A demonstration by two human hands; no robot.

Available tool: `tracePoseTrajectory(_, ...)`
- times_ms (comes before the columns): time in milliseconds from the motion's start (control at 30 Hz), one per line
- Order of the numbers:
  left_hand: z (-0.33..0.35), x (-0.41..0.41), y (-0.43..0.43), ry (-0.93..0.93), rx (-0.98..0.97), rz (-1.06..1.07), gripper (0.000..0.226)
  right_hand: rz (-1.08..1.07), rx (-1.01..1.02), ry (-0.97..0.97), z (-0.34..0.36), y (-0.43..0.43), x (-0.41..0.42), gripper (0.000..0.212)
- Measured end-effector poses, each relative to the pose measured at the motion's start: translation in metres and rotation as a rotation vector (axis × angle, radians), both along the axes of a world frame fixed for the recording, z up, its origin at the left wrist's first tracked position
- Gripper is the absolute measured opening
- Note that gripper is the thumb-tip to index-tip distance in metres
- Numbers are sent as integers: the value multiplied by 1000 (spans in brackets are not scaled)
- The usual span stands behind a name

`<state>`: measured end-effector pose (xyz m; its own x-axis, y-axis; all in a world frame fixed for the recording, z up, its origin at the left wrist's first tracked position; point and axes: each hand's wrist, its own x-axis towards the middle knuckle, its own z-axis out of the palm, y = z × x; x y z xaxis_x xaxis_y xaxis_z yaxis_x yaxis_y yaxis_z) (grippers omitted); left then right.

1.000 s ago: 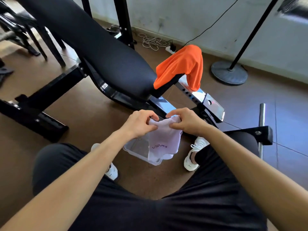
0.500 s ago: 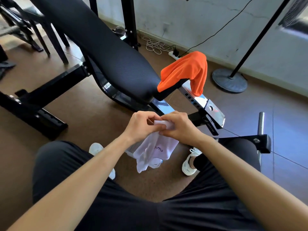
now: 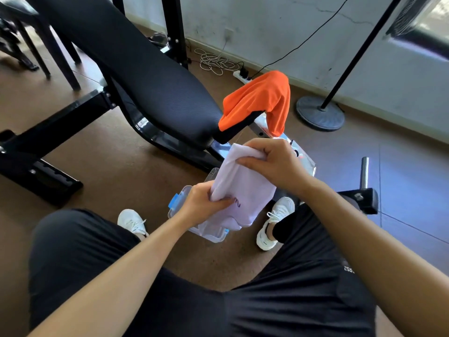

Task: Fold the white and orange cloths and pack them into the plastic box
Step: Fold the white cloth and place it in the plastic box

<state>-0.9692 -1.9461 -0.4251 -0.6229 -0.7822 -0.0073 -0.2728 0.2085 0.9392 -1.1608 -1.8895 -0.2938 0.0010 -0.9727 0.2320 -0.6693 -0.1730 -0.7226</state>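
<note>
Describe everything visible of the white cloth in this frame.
The white cloth is a thin, soft fabric with a faint lilac cast and dark printed lettering, mostly hidden by a thumb. It is partly folded and held in the air by both hands: the right hand pinches its bunched upper edge, the left hand grips its lower left side. It hangs slanted above the clear plastic box with blue clips on the floor; its lower end overlaps the box, and whether they touch cannot be told.
</note>
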Motion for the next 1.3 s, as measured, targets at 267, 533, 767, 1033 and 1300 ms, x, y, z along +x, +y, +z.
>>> tracePoseTrajectory(267, -18, 8, -12, -57, -53, -22, 34, -245, -145, -24, 23, -1, -62, 1)
tracePoseTrajectory(533, -7, 21, -19, -154, -29, -63, 11, -588, -46, -228, -20, -5, -114, 6)
tracePoseTrajectory(767, -3, 40, -32, -183, 333, 38, 18, -759, 148, -277, -90, 2, -99, 6)
tracePoseTrajectory(1033, -16, 47, -39, -277, 571, 160, 22, -912, 273, -296, -129, 4, -78, 14)
tracePoseTrajectory(1300, -10, 53, -46, -293, 707, 122, 25, -906, 352, -287, -136, 11, -90, 18)
